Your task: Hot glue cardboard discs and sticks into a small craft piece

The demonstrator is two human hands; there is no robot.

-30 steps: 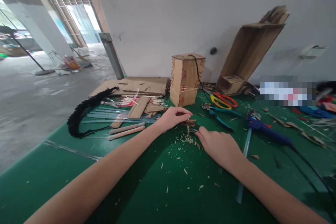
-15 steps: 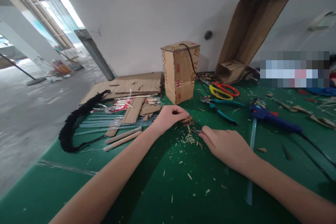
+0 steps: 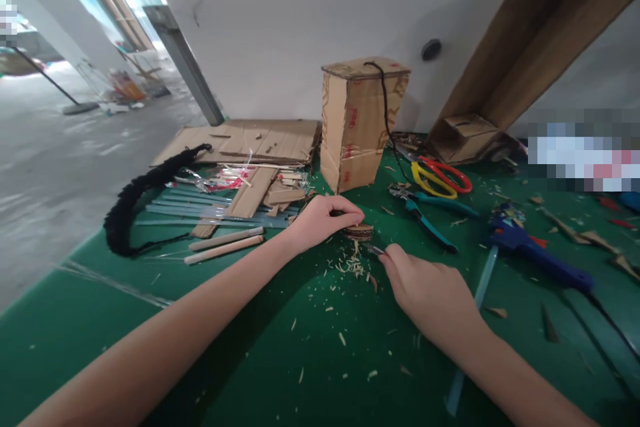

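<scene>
My left hand (image 3: 323, 219) presses down on a small round stack of cardboard discs (image 3: 358, 231) lying on the green table (image 3: 150, 320). My right hand (image 3: 430, 287) is closed around a thin blade tool (image 3: 376, 250) whose metal tip points at the disc stack. Pale cardboard shavings (image 3: 353, 267) lie scattered just in front of the discs, between both hands.
A tall cardboard box (image 3: 357, 121) with a black cord stands behind the discs. Red-and-yellow scissors (image 3: 440, 177), teal pliers (image 3: 425, 213) and a blue glue gun (image 3: 535, 250) lie to the right. Flat cardboard, clear glue sticks (image 3: 200, 210), wooden dowels (image 3: 223, 245) and a black fuzzy strip (image 3: 133, 197) lie left.
The view has tilted down and moved closer to the table. Both hands stay at the disc stack, with the right hand's tool tip still beside it.
</scene>
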